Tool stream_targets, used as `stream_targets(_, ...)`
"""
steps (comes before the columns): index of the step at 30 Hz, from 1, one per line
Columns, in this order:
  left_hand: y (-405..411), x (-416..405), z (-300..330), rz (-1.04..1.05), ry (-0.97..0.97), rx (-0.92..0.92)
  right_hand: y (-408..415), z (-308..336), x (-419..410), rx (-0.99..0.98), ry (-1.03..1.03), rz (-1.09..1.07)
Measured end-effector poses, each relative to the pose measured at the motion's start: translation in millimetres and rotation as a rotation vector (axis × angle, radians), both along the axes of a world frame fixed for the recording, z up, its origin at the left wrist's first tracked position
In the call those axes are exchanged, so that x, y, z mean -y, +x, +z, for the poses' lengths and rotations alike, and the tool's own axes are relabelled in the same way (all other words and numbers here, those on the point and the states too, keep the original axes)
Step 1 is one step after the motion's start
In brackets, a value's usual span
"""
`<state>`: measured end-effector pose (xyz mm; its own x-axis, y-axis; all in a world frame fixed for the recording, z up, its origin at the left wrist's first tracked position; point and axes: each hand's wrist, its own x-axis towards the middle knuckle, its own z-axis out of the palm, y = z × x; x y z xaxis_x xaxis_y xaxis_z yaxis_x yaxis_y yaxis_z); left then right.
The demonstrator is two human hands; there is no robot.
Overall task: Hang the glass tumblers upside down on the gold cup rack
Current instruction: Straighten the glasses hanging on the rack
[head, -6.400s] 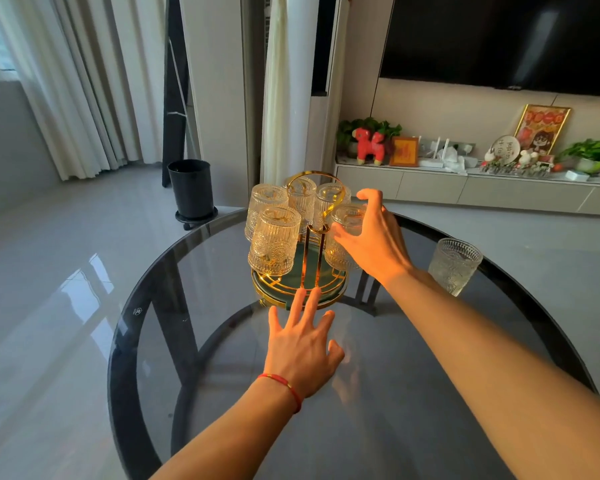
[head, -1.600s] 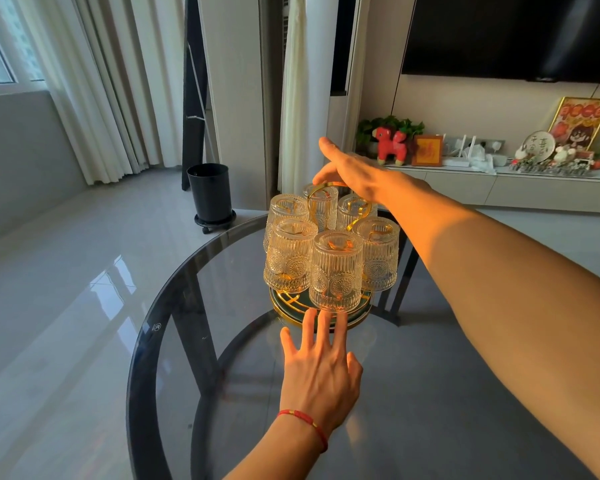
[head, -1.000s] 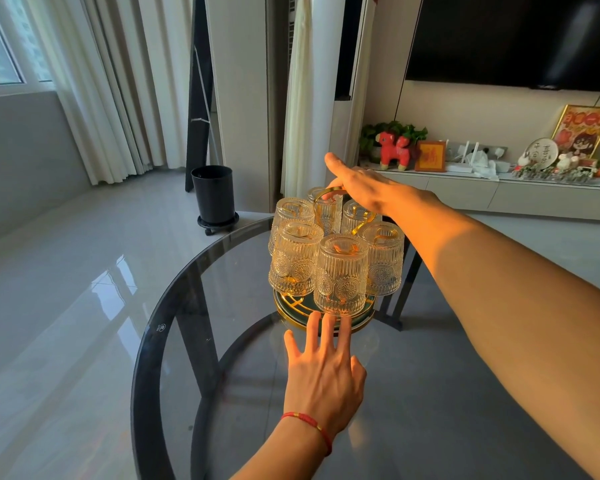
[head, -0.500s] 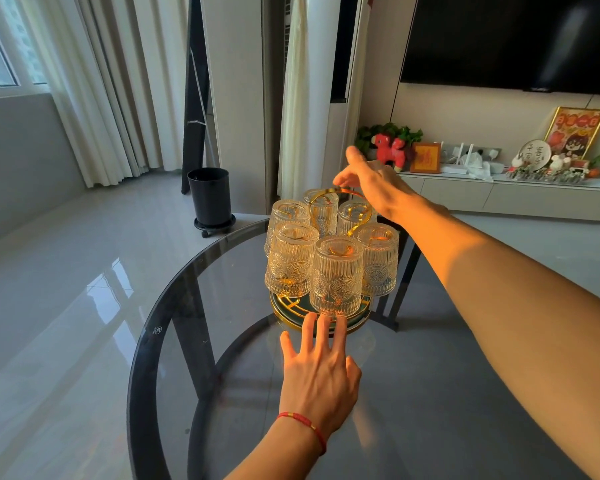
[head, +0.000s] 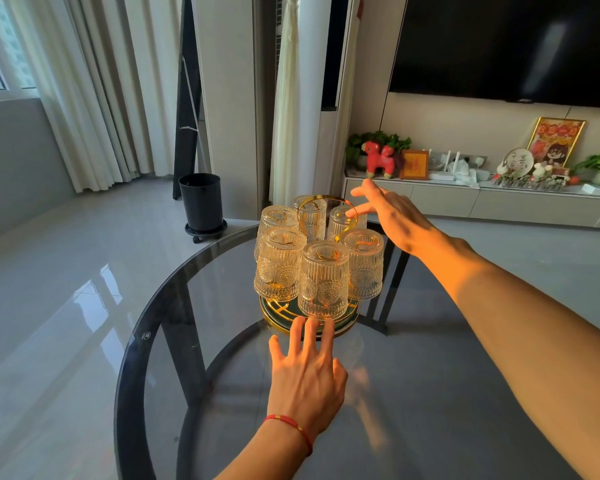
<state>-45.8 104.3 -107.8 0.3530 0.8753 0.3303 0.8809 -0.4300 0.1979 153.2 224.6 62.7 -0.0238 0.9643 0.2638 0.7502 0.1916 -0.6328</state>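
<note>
The gold cup rack (head: 281,322) stands on the round glass table (head: 160,317), with a gold loop handle (head: 321,200) on top. Several ribbed glass tumblers hang on it upside down; the nearest tumbler (head: 323,278) faces me. My left hand (head: 307,372) lies flat on the table, fingers spread, its fingertips touching the rack's round base. My right hand (head: 387,216) hovers open just right of the handle, fingers apart and holding nothing; one fingertip is close to the loop.
A black bin (head: 201,202) on wheels stands on the floor beyond the table. A low TV cabinet (head: 465,202) with a red toy horse (head: 378,159), plants and frames runs along the right wall under a dark screen. Curtains hang at the left.
A tumbler that stood on the table at the right is gone from there and the rack has filled. My right hand has drawn back rightward off the handle; the left hand stays put.
</note>
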Motion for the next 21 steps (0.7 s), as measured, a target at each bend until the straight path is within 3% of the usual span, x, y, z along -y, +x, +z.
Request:
stream_targets(13, 0, 0, -1, 0.004, -0.003, -0.013, 6, -9, 0, 0.13, 0.009, -0.058)
stream_targets(21, 0, -1, -2, 0.003, 0.002, 0.001, 6, -13, 1, 0.174, -0.034, 0.019)
